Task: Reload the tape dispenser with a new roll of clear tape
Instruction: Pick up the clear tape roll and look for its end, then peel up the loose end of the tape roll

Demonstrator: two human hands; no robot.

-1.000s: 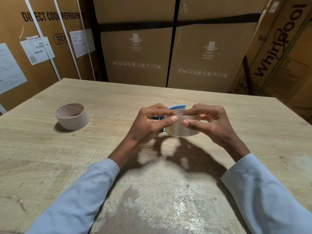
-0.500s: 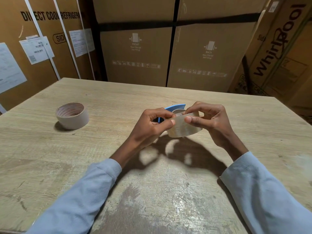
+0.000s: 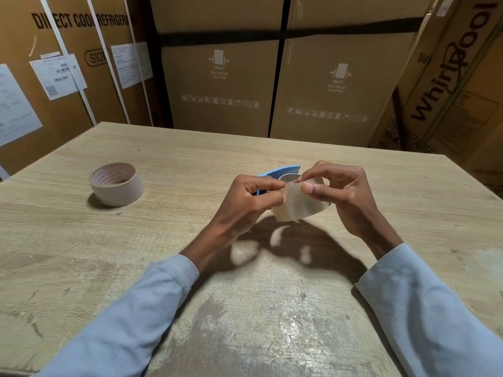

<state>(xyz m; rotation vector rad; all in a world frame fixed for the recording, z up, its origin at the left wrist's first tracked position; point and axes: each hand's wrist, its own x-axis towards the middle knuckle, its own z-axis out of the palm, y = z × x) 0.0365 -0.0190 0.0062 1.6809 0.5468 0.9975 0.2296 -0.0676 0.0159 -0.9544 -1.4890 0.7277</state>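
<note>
A: While both hands sit mid-frame, what's the task item look like?
B: Clear tape roll (image 3: 302, 205), wide band, glossy and see-through, slightly cloudy, tilted, held above the tabletop (image 3: 168, 148) just right of frame centre. Casts a shadow underneath.
A: Hands?
B: Close together, both on the roll. Right hand (image 3: 343, 197) grips it, thumb pressed on the outer face, fingers curled over the top rim. Left hand (image 3: 250, 202) has fingers curled, thumb and fingertips pinching at the roll's left edge. Can't tell if a tape end is lifted.
A: Dispenser?
B: Blue tape dispenser (image 3: 283, 171), only a top strip visible behind the hands, rest hidden. Can't tell if the roll touches it.
A: Any containers?
B: Cardboard boxes (image 3: 334, 77) across the top of the frame, closed, contents not visible. Paper labels on the upper left ones.
A: Other stuff?
B: Empty-looking cardboard core (image 3: 116, 185), printed inside, resting flat on the tabletop at left of centre, well apart from the hands. Light blue sleeves (image 3: 122, 322) at the bottom corners.
</note>
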